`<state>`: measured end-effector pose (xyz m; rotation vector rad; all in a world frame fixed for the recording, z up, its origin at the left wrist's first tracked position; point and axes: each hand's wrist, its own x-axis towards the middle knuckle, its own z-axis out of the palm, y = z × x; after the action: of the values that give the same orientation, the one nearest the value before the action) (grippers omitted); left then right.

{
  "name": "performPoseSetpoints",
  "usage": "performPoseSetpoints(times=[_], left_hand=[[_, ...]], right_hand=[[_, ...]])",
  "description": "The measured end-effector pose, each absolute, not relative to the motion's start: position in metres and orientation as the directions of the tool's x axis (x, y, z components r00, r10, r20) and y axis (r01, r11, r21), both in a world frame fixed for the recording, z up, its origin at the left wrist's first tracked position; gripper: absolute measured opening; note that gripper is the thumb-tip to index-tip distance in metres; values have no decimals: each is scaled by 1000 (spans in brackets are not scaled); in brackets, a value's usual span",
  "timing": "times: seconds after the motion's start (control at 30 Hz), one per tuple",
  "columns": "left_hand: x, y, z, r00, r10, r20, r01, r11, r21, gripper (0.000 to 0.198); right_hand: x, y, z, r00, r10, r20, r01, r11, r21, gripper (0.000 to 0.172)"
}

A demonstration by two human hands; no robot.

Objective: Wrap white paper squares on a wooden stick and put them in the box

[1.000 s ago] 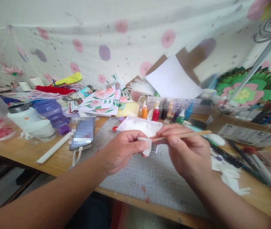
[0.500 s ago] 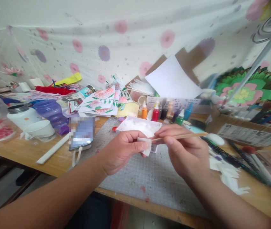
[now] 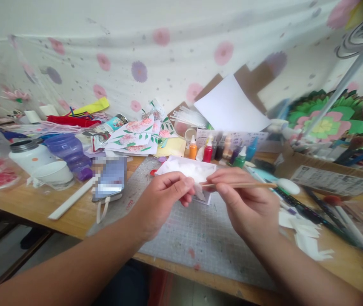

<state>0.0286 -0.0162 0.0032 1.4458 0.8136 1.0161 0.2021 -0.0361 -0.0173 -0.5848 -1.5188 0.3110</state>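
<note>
My right hand (image 3: 248,199) pinches a thin wooden stick (image 3: 248,185), held nearly level with its tip pointing left. At that tip is a small piece of thin white paper (image 3: 199,192), turned at an angle. My left hand (image 3: 165,197) is closed, thumb against curled fingers, at the paper's left edge; the exact grip is partly hidden behind the fingers. Just behind both hands stands a small white box (image 3: 212,170) with fluffy white material (image 3: 184,169) inside. Beneath them lies a grey cutting mat (image 3: 181,250).
Paint bottles (image 3: 208,149) stand behind the box. Left are a phone (image 3: 111,178), a white tube (image 3: 71,199) and a white cup (image 3: 53,174). White paper strips (image 3: 309,242), brushes (image 3: 334,199) and a cardboard box (image 3: 328,174) lie to the right.
My left thumb and fingers have shifted left and up off the paper's face, to its edge. The paper has turned and sits nearer the stick's tip. My right hand has barely moved.
</note>
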Motion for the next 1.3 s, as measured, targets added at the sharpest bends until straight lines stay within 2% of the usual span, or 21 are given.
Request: performPoseSetpoints(times=[0.2,0.47,0.93,1.1,1.2,1.3], left_hand=[[35,-19,4,409,911,62,-117,-16,993,18],[34,-18,4,405,914,18,-99,25,995,10],[33,-14,1,401,915,43,-76,-13,997,9],[29,-3,-2,363,930,53,17,-63,998,7],[24,9,-7,310,949,65,151,-117,982,6],[18,25,-13,225,969,100,272,-161,949,5]], right_hand=[[201,-38,-15,-39,500,865,246,844,-477,22],[201,-37,-16,-17,524,852,238,829,-505,22],[199,-30,-25,130,598,791,48,793,-607,24],[202,-21,-31,233,702,673,-46,699,-714,12],[204,-16,-34,280,766,578,-119,626,-771,6],[206,-12,-36,322,774,546,-125,606,-786,6]])
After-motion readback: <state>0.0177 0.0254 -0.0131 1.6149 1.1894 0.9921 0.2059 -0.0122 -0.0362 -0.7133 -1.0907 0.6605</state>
